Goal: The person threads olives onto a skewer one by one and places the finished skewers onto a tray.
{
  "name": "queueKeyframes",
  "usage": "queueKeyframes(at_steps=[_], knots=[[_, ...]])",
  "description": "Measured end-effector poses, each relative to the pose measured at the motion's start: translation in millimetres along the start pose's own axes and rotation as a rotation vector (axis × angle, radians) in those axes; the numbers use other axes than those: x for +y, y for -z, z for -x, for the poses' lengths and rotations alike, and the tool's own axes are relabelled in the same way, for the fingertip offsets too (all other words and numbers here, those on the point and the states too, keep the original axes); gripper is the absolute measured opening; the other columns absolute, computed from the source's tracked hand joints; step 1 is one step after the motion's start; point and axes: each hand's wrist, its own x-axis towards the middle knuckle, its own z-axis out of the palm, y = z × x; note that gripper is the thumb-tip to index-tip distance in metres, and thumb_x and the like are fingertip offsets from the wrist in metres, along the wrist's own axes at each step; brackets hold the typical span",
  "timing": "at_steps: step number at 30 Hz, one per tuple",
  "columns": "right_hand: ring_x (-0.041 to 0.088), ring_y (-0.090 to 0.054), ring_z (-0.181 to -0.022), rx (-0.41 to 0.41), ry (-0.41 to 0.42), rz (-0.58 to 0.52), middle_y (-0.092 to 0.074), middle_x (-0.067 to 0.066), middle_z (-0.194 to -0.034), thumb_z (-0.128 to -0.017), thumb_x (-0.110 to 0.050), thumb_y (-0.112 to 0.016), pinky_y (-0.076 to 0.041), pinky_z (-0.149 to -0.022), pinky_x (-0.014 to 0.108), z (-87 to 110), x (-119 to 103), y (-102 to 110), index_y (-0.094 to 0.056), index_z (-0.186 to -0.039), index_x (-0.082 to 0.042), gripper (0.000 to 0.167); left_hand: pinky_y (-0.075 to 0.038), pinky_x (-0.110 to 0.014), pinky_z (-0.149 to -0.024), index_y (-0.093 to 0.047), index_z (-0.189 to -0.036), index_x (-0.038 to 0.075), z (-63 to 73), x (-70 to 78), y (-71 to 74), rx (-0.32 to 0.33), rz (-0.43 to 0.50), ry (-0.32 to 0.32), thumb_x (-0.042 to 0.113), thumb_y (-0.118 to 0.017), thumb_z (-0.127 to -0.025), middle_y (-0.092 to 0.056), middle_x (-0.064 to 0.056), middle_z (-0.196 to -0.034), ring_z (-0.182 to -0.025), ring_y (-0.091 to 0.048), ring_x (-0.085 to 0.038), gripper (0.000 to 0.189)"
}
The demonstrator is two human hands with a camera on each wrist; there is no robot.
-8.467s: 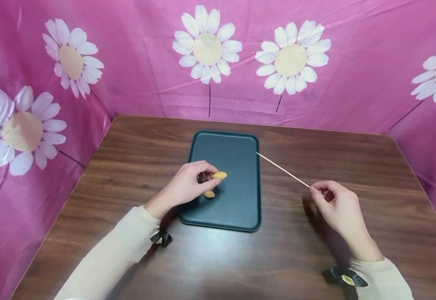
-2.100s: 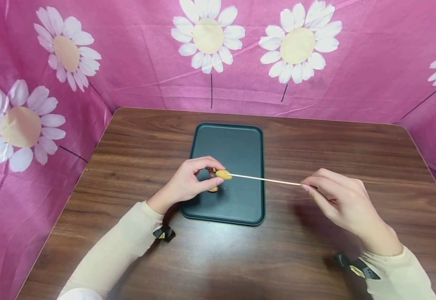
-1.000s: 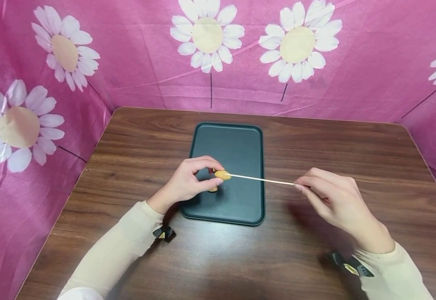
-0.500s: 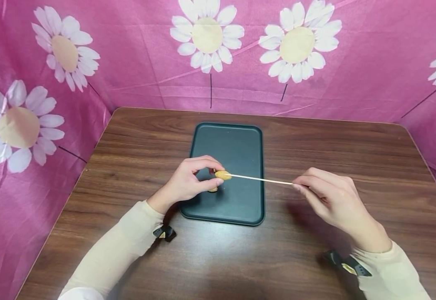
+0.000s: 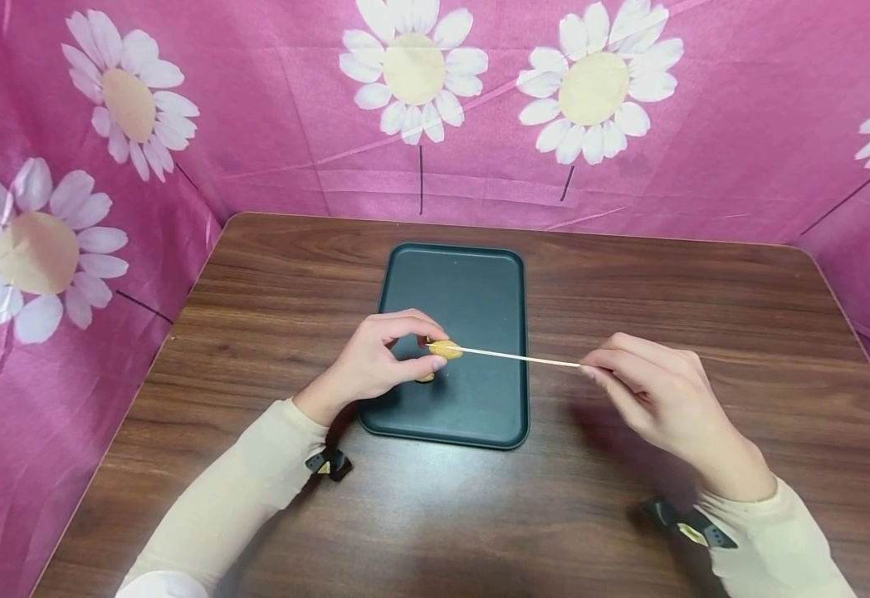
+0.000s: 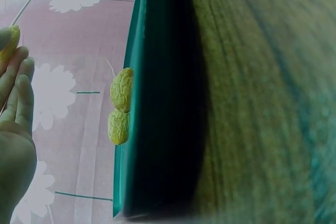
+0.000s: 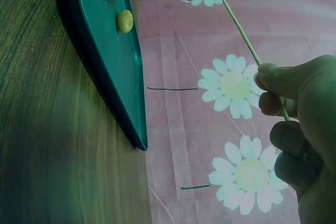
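Note:
Above a dark green tray [image 5: 472, 415], my left hand [image 5: 364, 357] pinches a wrinkled yellow oval fruit [image 5: 446, 349], perhaps a dried date, between thumb and fingers. A thin wooden skewer [image 5: 517, 357] runs into the fruit's right end, and a pale tip seems to show on its left side. My right hand [image 5: 670, 399] grips the skewer's other end; in the right wrist view its thumb [image 7: 283, 77] presses along the stick. Two similar fruits lie on the tray, one [image 6: 122, 90] touching or nearly touching the other [image 6: 118, 127] in the left wrist view; the left hand partly hides them from the head.
The tray rests on a brown wood-grain table [image 5: 614, 282]. Pink cloth [image 5: 278, 108] with large white daisies hangs behind and at the sides. Black wrist straps [image 5: 329, 465] sit on both cream sleeves.
Earlier the skewer was apart from the fruit; then its tip met it. Since then my right hand has edged left, and the skewer sits deeper. The left hand has barely moved lately.

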Motion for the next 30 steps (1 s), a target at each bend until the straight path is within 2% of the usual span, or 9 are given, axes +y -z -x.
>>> queueKeyframes(at_steps=[12, 19, 26, 30], knots=[[-0.001, -0.047, -0.062, -0.008, 0.002, -0.016, -0.067, -0.007, -0.080, -0.114, -0.033, -0.056, -0.034, -0.054, 0.015, -2.7, -1.6, -0.4, -0.078, -0.092, -0.007, 0.041, -0.057, -0.041, -0.080, -0.082, -0.106, 0.002, -1.2, 1.8, -0.2, 0.009, 0.080, 0.008, -0.007, -0.085, -0.086, -0.078, -0.011, -0.101, -0.091, -0.065, -0.015, 0.022], [-0.001, -0.046, -0.062, 0.001, 0.010, -0.034, -0.067, -0.006, -0.080, -0.114, -0.032, -0.057, -0.034, -0.054, 0.014, -5.3, -3.1, -0.4, -0.078, -0.092, -0.006, 0.040, -0.054, -0.034, -0.071, -0.082, -0.106, 0.001, -0.8, 2.6, -0.3, 0.013, 0.106, 0.021, -0.008, -0.085, -0.084, -0.078, -0.012, -0.102, -0.093, -0.067, -0.014, 0.024], [-0.001, -0.047, -0.062, -0.002, 0.010, -0.054, -0.068, -0.005, -0.080, -0.113, -0.032, -0.057, -0.034, -0.054, 0.014, -8.8, -3.7, 1.0, -0.078, -0.093, -0.006, 0.039, -0.060, -0.037, -0.078, -0.081, -0.106, -0.003, -0.3, 2.0, -1.2, 0.024, 0.164, 0.001, -0.014, -0.084, -0.082, -0.078, -0.017, -0.102, -0.095, -0.070, -0.015, 0.027], [-0.001, -0.048, -0.063, -0.005, 0.010, -0.068, -0.069, -0.004, -0.081, -0.113, -0.032, -0.058, -0.035, -0.055, 0.014, -10.0, -3.9, 0.5, -0.078, -0.093, -0.006, 0.039, -0.061, -0.034, -0.079, -0.080, -0.106, -0.005, -0.6, 1.1, -1.2, 0.027, 0.192, -0.017, -0.015, -0.084, -0.081, -0.077, -0.019, -0.102, -0.094, -0.070, -0.015, 0.027]])
